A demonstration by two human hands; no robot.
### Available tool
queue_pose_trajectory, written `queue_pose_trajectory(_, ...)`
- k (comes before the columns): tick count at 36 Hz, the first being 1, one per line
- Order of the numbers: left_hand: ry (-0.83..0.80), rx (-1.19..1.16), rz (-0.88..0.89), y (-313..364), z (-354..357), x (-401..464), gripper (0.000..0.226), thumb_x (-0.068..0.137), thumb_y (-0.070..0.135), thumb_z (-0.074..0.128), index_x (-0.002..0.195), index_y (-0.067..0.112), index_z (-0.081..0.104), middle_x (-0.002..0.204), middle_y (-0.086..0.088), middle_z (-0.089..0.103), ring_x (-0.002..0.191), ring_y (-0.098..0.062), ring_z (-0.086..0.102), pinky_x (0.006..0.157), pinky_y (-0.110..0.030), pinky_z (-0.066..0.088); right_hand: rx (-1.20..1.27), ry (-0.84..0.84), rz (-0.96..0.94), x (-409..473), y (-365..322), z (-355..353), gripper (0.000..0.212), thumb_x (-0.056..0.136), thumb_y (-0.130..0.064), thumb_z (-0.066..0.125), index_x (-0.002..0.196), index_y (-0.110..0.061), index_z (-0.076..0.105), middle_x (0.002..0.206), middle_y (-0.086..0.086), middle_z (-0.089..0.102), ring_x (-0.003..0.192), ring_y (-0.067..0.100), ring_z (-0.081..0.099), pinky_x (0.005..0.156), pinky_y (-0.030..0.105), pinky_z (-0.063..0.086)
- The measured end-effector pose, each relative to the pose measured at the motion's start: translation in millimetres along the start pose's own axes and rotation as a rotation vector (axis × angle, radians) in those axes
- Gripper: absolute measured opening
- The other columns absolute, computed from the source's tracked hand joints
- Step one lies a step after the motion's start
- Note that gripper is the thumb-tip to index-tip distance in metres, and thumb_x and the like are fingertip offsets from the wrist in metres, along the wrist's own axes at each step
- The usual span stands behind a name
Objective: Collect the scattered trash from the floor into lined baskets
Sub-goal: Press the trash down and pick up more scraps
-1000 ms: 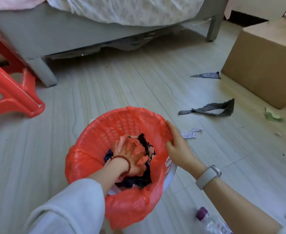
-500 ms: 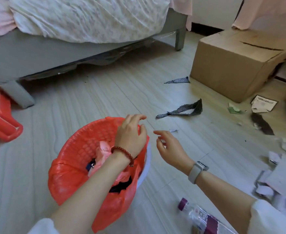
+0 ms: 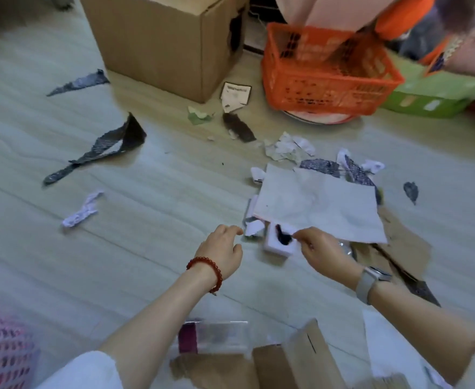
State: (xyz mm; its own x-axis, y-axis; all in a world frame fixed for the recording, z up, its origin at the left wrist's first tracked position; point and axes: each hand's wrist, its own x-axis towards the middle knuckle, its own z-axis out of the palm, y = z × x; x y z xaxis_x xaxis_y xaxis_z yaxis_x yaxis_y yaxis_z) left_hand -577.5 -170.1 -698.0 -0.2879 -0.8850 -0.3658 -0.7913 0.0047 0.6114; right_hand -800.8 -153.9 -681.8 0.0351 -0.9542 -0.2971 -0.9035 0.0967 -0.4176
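both hands have left the lined basket (image 3: 0, 352), now at 8 o'clock. left hand (image 3: 220, 252) loosely open; right hand (image 3: 319, 249) pinching white sheet (image 3: 320, 206) atop paper pile at 2 o'clock. new pickup starting.

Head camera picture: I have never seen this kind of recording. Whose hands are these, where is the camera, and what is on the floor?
No machine: a person wears the camera on their head, looking down at their own hands. The left hand, with a red bead bracelet, hovers holding nothing. The right hand, above a watch, pinches the edge of a large white paper sheet. Around lie dark patterned scraps, torn white paper bits, a cardboard box and an orange crate.
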Motion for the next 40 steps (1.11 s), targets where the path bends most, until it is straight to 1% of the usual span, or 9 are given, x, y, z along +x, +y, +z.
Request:
queue_pose_trajectory(5, -0.005, 0.005, 0.001, 25.3, 51.1, 37.8, 0.042, 0.092, 0.020, 0.046, 0.134, 0.017, 0.040, 0.139, -0.006, 0.037, 0.124, -0.023, 0.039, 0.102, -0.037, 0.037, -0.029, 0.149, 0.156, 0.3, 81.6, -4.0, 0.030, 0.085, -0.004, 0.051, 0.113, -0.004, 0.062, 0.112, 0.017, 0.061, 0.108, 0.035, 0.053, 0.092, 0.037, 0.041)
queue_pose_trajectory(8, 0.031, 0.072, -0.021, 37.0, 75.3, 53.4, 0.055, 0.090, 0.032, 0.050, 0.140, 0.024, 0.029, 0.149, -0.001, 0.021, 0.134, -0.025, 0.023, 0.105, -0.036, 0.032, -0.150, 0.223, 0.085, -0.3, 116.6, 8.4, 0.036, 0.074, -0.011, 0.065, 0.109, -0.005, 0.063, 0.102, 0.019, 0.062, 0.095, 0.042, 0.058, 0.079, 0.046, 0.048)
queue_pose_trajectory(14, -0.127, 0.542, 0.073, 57.9, 100.5, 82.4, 0.093, 0.078, 0.061, 0.054, 0.143, 0.040, -0.009, 0.155, 0.008, -0.016, 0.142, -0.027, -0.015, 0.111, -0.051, 0.008, -0.350, 0.331, -0.043, 7.8, 142.6, 39.6, 0.054, 0.054, -0.041, 0.072, 0.101, -0.021, 0.054, 0.100, 0.004, 0.055, 0.090, 0.027, 0.055, 0.065, 0.035, 0.044)
queue_pose_trajectory(18, -0.139, 0.593, 0.058, 61.1, 114.7, 93.3, 0.090, 0.077, 0.053, 0.059, 0.145, 0.036, 0.003, 0.152, 0.001, 0.013, 0.140, -0.027, 0.007, 0.107, -0.045, 0.021, -0.382, 0.390, -0.150, 8.3, 150.1, 58.6, 0.066, 0.046, -0.038, 0.079, 0.100, -0.016, 0.048, 0.102, 0.004, 0.041, 0.089, 0.025, 0.041, 0.066, 0.036, 0.025)
queue_pose_trajectory(21, -0.036, 0.475, 0.092, 53.8, 121.0, 83.2, 0.082, 0.064, 0.033, 0.071, 0.132, 0.035, 0.027, 0.127, -0.010, 0.044, 0.121, -0.036, 0.041, 0.087, -0.043, 0.040, -0.373, 0.366, -0.087, 5.8, 155.6, 66.6, 0.081, 0.047, -0.043, 0.078, 0.117, -0.016, 0.050, 0.111, 0.006, 0.042, 0.098, 0.026, 0.041, 0.069, 0.036, 0.037)
queue_pose_trajectory(25, -0.070, 0.373, -0.003, 42.7, 110.6, 67.0, 0.078, 0.064, 0.048, 0.053, 0.137, 0.033, 0.031, 0.131, -0.006, 0.032, 0.124, -0.027, 0.029, 0.095, -0.037, 0.037, -0.351, 0.309, 0.063, 14.5, 156.0, 67.9, 0.091, 0.052, -0.047, 0.077, 0.132, -0.017, 0.046, 0.135, 0.016, 0.044, 0.114, 0.032, 0.039, 0.075, 0.041, 0.046)
queue_pose_trajectory(30, -0.010, 0.315, -0.014, 39.1, 83.7, 69.3, 0.091, 0.050, 0.060, 0.028, 0.138, 0.035, 0.033, 0.135, -0.003, 0.030, 0.123, -0.024, 0.027, 0.099, -0.036, 0.036, -0.354, 0.241, 0.186, 37.3, 149.9, 59.5, 0.079, 0.062, -0.043, 0.074, 0.133, -0.018, 0.047, 0.116, 0.014, 0.059, 0.099, 0.035, 0.057, 0.066, 0.038, 0.044)
queue_pose_trajectory(37, 0.066, 0.215, 0.033, 43.3, 66.1, 74.4, 0.087, 0.052, 0.059, 0.032, 0.137, 0.037, 0.034, 0.134, 0.001, 0.034, 0.123, -0.023, 0.028, 0.101, -0.039, 0.035, -0.477, 0.321, -0.012, 48.3, 142.3, 44.7, 0.023, 0.067, -0.010, 0.045, 0.080, -0.009, 0.065, 0.066, 0.012, 0.061, 0.057, 0.029, 0.061, 0.060, 0.032, 0.050)
queue_pose_trajectory(40, 0.057, 0.163, 0.045, 44.3, 57.2, 69.8, 0.086, 0.052, 0.059, 0.033, 0.136, 0.041, 0.031, 0.134, 0.003, 0.032, 0.125, -0.019, 0.026, 0.104, -0.039, 0.033, -0.267, 0.137, 0.005, 33.0, 119.8, 22.6, 0.016, 0.080, -0.015, 0.054, 0.094, -0.013, 0.061, 0.084, 0.010, 0.063, 0.079, 0.032, 0.062, 0.054, 0.028, 0.034)
